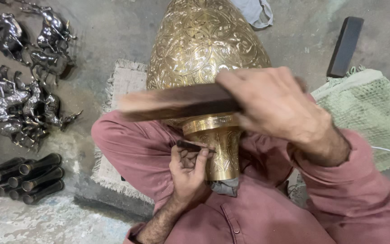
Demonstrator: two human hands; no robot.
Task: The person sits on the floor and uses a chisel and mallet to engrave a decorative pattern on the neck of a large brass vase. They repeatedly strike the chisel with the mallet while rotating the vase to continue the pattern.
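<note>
Brass vase (206, 49): left hand (188, 169) fingers pinch a chisel (194, 146) against it; raised right hand (274, 106) grips a wooden mallet (177, 101).

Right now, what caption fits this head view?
Left hand sets chisel against engraved brass vase; right hand swings wooden mallet.

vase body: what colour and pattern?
Golden brass vase, engraved all over with floral scrollwork and medallions; shows best in the head view.
</note>
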